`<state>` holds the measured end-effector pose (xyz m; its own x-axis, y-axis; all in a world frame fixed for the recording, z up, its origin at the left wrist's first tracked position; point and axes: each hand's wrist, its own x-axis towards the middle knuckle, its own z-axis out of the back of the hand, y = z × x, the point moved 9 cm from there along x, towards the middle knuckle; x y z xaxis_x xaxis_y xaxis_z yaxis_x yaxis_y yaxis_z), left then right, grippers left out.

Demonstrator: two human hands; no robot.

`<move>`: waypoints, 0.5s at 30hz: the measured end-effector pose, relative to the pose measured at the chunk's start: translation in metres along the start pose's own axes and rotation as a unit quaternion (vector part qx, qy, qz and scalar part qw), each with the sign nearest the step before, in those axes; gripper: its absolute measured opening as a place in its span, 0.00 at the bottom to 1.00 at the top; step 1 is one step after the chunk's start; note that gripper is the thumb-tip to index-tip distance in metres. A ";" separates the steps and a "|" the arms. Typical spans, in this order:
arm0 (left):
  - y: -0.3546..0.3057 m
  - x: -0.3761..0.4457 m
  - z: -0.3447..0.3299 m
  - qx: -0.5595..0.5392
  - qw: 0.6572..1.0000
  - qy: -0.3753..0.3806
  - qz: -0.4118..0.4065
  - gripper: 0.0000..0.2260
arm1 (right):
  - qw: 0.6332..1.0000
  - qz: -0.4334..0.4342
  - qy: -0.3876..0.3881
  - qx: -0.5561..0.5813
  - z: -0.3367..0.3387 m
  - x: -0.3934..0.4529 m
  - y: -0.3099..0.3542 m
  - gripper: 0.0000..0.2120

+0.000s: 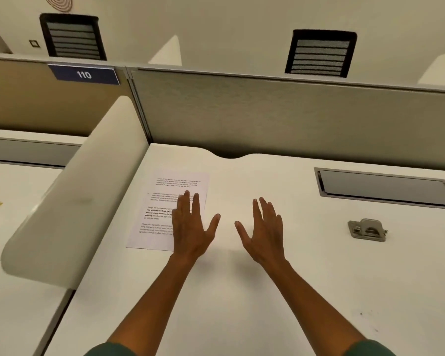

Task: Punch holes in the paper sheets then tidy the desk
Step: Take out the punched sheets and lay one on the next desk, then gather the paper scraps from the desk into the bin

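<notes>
Printed paper sheets (162, 201) lie flat on the white desk (242, 291), at its left side. My left hand (192, 228) hovers open, fingers spread, over the right edge of the sheets and hides part of the text. My right hand (263, 228) is open too, held above bare desk a little to the right, holding nothing. A grey metal hole punch (368, 229) stands on the desk well to the right of my right hand, apart from both hands.
A curved white divider (70, 201) borders the desk on the left. A grey partition panel (280, 111) closes the back. A recessed cable tray lid (385, 187) sits at the back right. Two black chairs (320, 53) stand beyond the partition.
</notes>
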<state>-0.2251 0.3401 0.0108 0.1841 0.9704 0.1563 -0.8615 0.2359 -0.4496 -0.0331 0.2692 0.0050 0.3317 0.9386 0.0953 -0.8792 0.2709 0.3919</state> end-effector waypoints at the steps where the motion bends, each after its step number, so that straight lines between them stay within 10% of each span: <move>1: -0.011 -0.004 -0.003 0.000 1.000 0.006 -0.011 0.39 | 1.000 -0.004 -0.002 -0.007 0.006 -0.004 -0.008 0.38; 15: -0.145 -0.076 -0.063 -0.016 0.988 0.077 -0.136 0.40 | 0.993 -0.089 -0.045 -0.066 0.081 -0.080 -0.129 0.39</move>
<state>-0.0845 0.2357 0.0089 0.4780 0.8670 0.1412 -0.7558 0.4878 -0.4368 0.0816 0.1420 0.0206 0.5093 0.8524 0.1187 -0.8393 0.4614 0.2876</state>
